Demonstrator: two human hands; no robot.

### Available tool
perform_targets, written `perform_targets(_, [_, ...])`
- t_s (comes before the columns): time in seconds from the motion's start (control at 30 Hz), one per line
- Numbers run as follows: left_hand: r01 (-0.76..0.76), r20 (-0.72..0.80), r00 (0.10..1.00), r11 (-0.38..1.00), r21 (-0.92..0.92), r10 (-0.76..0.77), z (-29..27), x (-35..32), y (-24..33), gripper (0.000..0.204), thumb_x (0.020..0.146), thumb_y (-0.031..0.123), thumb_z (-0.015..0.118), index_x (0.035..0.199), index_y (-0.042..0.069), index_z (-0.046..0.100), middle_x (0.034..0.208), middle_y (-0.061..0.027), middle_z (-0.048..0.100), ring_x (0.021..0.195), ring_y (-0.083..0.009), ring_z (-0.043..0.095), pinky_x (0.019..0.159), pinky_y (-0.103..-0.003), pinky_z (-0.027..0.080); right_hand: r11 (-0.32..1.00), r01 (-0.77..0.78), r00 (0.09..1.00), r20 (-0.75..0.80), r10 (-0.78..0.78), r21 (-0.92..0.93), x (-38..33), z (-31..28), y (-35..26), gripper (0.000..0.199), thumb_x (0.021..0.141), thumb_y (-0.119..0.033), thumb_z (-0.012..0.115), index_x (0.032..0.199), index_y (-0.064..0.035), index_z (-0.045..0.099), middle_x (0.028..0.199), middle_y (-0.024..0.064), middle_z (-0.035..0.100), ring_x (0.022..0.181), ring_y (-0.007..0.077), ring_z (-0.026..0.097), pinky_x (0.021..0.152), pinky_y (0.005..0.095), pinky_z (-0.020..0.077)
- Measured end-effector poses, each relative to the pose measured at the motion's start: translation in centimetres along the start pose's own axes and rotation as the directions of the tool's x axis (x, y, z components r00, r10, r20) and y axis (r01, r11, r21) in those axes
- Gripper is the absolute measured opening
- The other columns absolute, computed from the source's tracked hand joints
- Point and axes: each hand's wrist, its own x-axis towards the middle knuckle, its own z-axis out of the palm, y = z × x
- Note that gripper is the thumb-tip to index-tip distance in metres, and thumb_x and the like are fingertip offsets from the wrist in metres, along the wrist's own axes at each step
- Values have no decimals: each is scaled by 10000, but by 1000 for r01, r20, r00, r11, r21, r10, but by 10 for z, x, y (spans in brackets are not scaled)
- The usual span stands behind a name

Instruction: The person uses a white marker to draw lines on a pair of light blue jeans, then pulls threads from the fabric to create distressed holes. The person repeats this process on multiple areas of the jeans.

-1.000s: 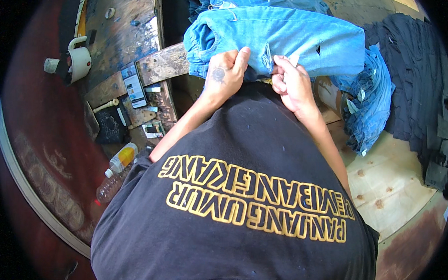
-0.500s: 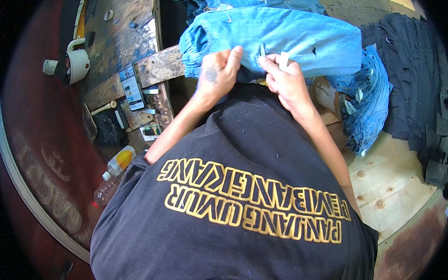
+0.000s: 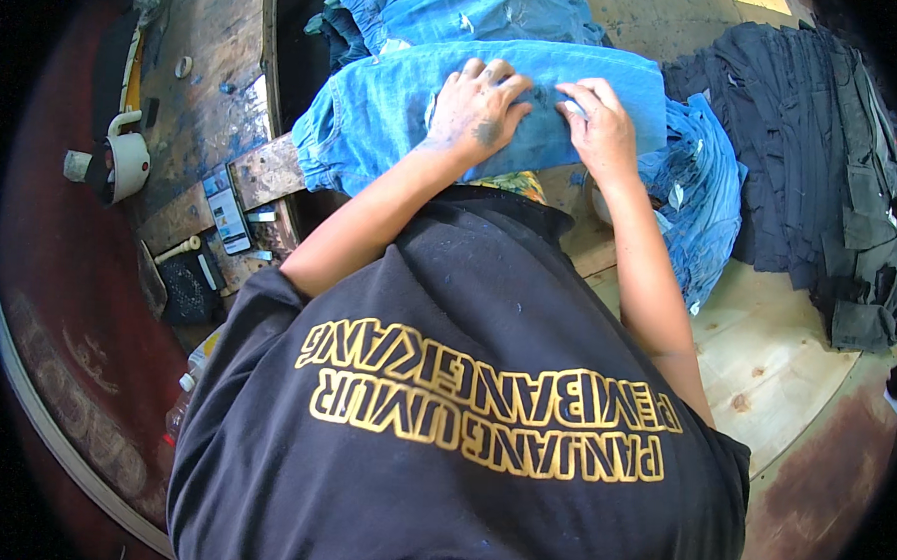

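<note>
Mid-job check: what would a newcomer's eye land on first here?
Probably the black shirt with upside-down gold lettering, filling the lower middle. Above it lies a bright blue garment, the left hand spread on it and the right hand pinching a small white piece. A large pile of dark cloth stands out at upper right.

Your bare left hand (image 3: pixel 479 106), dark-marked on its back, lies palm down, fingers spread and slightly bent. Your bare right hand (image 3: pixel 605 135) curls its fingers inward. Both bare forearms (image 3: pixel 376 212) angle forward and inward.
</note>
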Motion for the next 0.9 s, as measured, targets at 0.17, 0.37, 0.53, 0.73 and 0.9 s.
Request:
perform_targets(0.17, [87, -78, 993, 996, -5, -88, 16, 3, -7, 69, 922, 184, 771, 954, 123, 762, 1017, -60, 717, 965, -317, 672, 882, -437, 542, 1000, -1, 999, -32, 2, 24, 4, 4, 11, 125, 947, -81, 741, 1061, -128, 722, 1055, 58, 710, 945, 335, 727, 806, 457, 592])
perform_targets(0.37, [144, -170, 972, 982, -122, -164, 7, 3, 7, 52, 882, 116, 772, 898, 106, 723, 948, -69, 696, 916, -324, 676, 824, -424, 547, 976, -82, 995, -34, 91, 203, 10, -7, 23, 86, 1028, -164, 715, 1054, -82, 714, 1031, 113, 706, 921, 386, 715, 785, 453, 567])
perform_targets(0.53, [84, -222, 971, 995, -51, -93, 9, 4, 18, 73, 872, 81, 779, 903, 92, 714, 957, -78, 691, 940, -320, 675, 824, -417, 530, 929, -25, 993, -98, 65, 370, 14, -19, 19, 142, 1041, -207, 720, 1075, -70, 742, 979, 122, 712, 843, 330, 704, 738, 412, 552])
perform_targets(0.73, [54, -232, 971, 998, 24, -47, 6, 8, 29, 68, 867, 94, 772, 903, 112, 718, 965, -59, 689, 959, -312, 665, 821, -421, 514, 110, -822, 562, 765, 314, 558, 23, -28, -9, 333, 1063, -282, 743, 1279, -34, 692, 910, -31, 618, 663, 25, 484, 500, 192, 346])
perform_targets(0.9, [115, -145, 984, 992, 53, -107, -3, 12, 40, 70, 879, 86, 773, 933, 102, 731, 996, -80, 697, 976, -331, 675, 833, -435, 523, -5, -763, 616, 730, 296, 646, 23, -26, -21, 340, 1074, -253, 714, 1331, -38, 655, 892, -43, 562, 644, 30, 482, 490, 195, 336])
